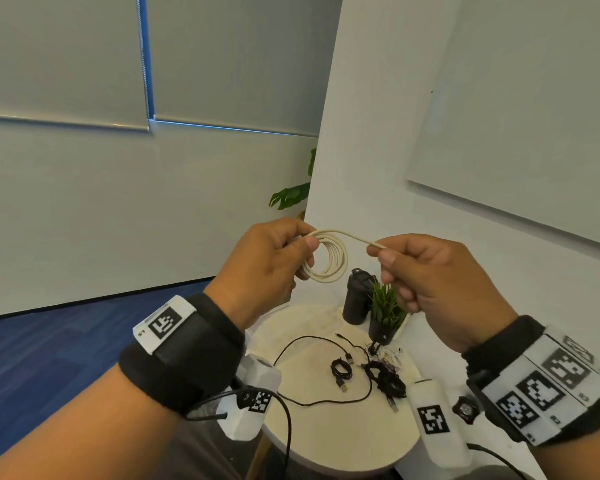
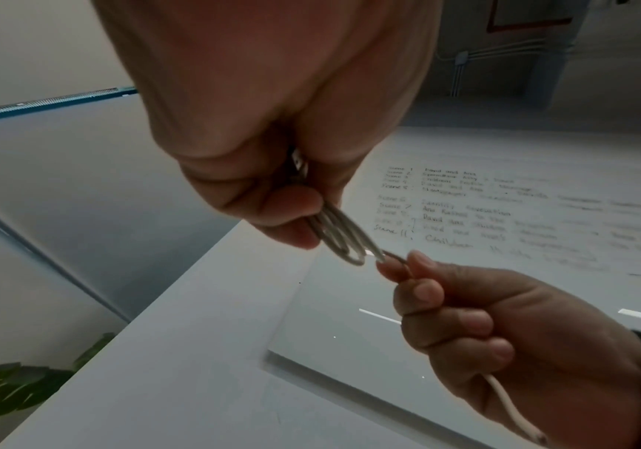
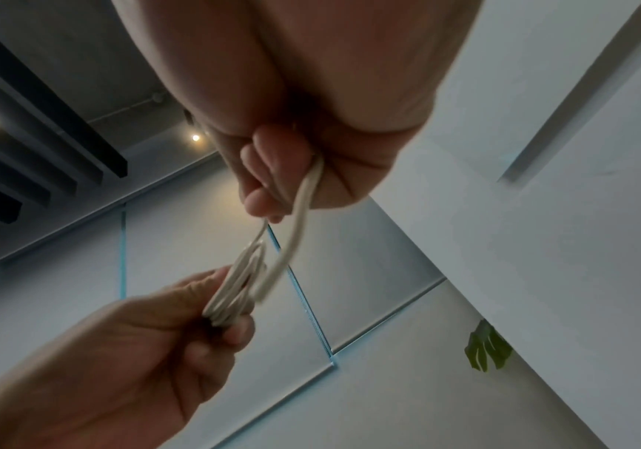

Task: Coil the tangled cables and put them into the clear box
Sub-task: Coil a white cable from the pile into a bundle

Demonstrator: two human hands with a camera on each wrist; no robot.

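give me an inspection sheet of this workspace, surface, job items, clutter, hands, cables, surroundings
Surface: round cream table, partly hidden by the arms.
Job's things: white cable, mostly coiled; clear box: nothing seen.
Clutter: black bottle, small potted plant.
Grippers: left hand pinches the coil; right hand grips the cable's free end.
Cables: black cables loose and bundled on the table.
Surroundings: whiteboard, leafy plant, blue carpet.
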